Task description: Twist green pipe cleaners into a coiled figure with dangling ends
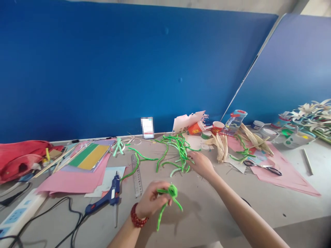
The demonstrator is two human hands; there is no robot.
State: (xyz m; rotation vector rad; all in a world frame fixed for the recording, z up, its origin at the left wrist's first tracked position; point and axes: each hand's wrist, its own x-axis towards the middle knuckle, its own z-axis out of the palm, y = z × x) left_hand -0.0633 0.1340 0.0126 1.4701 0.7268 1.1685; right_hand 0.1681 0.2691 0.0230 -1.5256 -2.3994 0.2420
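My left hand [156,201], with a red bead bracelet at the wrist, pinches a green pipe cleaner shape [172,190] above the front of the table. The shape has a round coiled head, and loose ends hang down from it. Further back, my right hand [203,163] reaches to the right edge of a tangled pile of green pipe cleaners [178,148]. Its fingertips are bent together on a strand there, partly hidden by the hand. Single green pipe cleaners [143,158] lie left of the pile, beside and across a clear ruler [137,175].
A blue glue gun [113,193] with its cord lies left, near pink sheets [72,179] and a white power strip [22,212]. Scissors [263,166], dried husks [221,146], orange paper cups [196,127] and a clear bottle [235,119] sit right. A blue partition [116,69] stands behind.
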